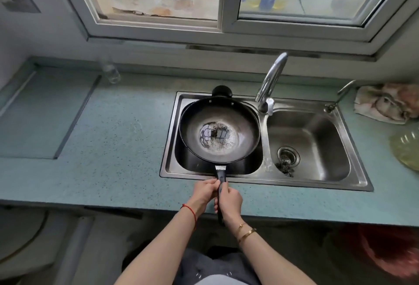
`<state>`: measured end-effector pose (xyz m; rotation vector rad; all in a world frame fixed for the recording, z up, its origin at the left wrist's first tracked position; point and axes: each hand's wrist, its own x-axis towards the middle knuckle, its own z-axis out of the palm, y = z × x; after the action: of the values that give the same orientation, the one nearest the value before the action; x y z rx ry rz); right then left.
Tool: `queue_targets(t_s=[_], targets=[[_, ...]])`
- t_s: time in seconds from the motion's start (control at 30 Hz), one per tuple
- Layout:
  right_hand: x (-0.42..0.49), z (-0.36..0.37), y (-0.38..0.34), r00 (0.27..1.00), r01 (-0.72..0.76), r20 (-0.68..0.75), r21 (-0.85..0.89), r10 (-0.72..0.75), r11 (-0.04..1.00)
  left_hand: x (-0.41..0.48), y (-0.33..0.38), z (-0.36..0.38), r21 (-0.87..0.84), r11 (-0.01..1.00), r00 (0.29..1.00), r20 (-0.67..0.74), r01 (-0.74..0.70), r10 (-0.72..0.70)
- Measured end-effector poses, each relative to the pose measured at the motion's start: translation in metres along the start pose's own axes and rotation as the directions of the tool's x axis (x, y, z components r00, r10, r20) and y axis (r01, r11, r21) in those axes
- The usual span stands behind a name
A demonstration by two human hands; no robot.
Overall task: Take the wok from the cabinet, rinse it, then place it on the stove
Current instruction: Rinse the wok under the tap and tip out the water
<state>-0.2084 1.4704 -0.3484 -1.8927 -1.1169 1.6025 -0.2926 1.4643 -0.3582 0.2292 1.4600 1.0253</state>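
Left hand (205, 190) and right hand (229, 200) were both clenched round the long handle (221, 177) at lower centre of the frame, the left nearer the pan and the right just behind it.

Largest first: we logged the countertop (118, 139) running across mid-frame, with a flat inset panel (43, 112) at centre left. We could not tell whether that was the stove. The double sink (317, 186) sat right of centre. The wok (218, 130) sat over its left basin and filled most of it. We could not tell whether the pan rested on the basin or was held clear. A shallow pool of water (217, 136) lay in its bottom. The faucet (271, 82) stood just to the upper right of the wok, and we saw no stream.

Our read: the rinse was in hand. To do it well we would keep the two-handed grip, swirl the pool round the walls, then tip the far edge down so the water goes into the basin and not over the front rim.

Edges and room: the wok's rim was close to the basin walls on the left and right. The helper handle (222, 91) overhung the back rim, near the faucet base. That left little slack for tilting. The lift-out path towards the left of the frame looked open, with only a clear bottle (111, 72) at the back. A crumpled cloth (385, 103) crowded the right of the frame.
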Motion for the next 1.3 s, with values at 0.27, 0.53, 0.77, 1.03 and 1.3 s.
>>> queue_targets(t_s=[0.27,0.53,0.77,1.03,1.3], targets=[[0.009,-0.006,0.004,0.994,-0.071,0.082,0.042,0.067,0.997,-0.001,-0.001,0.005,0.043,0.999,1.0,-0.028,0.008,-0.007],[0.018,-0.005,0.013,0.975,-0.129,0.181,0.002,0.126,0.992,0.003,-0.01,0.0,0.178,0.984,0.999,-0.04,0.003,0.004],[0.024,-0.005,0.019,0.982,-0.051,0.173,-0.16,0.079,0.986,0.009,-0.019,-0.001,0.07,0.996,0.996,-0.082,0.048,-0.043],[0.024,-0.009,0.012,0.977,0.066,0.209,-0.455,0.034,0.888,0.012,-0.012,-0.01,-0.086,0.989,0.979,-0.158,0.116,-0.129],[0.03,-0.024,-0.002,0.975,0.129,0.22,-0.63,0.016,0.766,0.015,-0.006,-0.016,-0.144,0.972,0.974,-0.1,0.186,-0.201]])
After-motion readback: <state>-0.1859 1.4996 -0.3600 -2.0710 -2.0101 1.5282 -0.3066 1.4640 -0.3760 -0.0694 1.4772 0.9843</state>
